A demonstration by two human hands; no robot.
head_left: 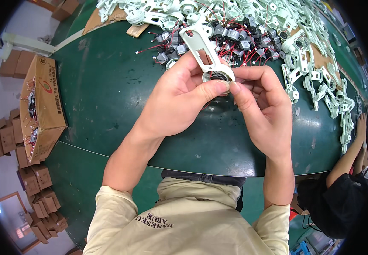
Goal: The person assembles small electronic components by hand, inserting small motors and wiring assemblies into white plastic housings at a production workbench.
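Over the green table, my left hand (173, 100) is closed round the lower end of a pale green plastic housing (197, 39), thumb pressed on its rim. This housing is long, with a rectangular slot and a round ring at the end near me. A dark part (218, 77) sits in the ring, partly covered by my thumbs. My right hand (269, 112) pinches the ring's right side between thumb and fingers. A thin red wire shows below the ring. Just beyond my hands lies a heap of small grey-and-black motors (243, 44) with red wires.
Many loose pale green housings (307, 63) spread along the table's far and right sides, some on cardboard. At the left edge stands an open carton (50, 102) of wired parts. Stacked brown boxes (43, 176) are beyond it. Another person's arm (346, 163) reaches in at the right.
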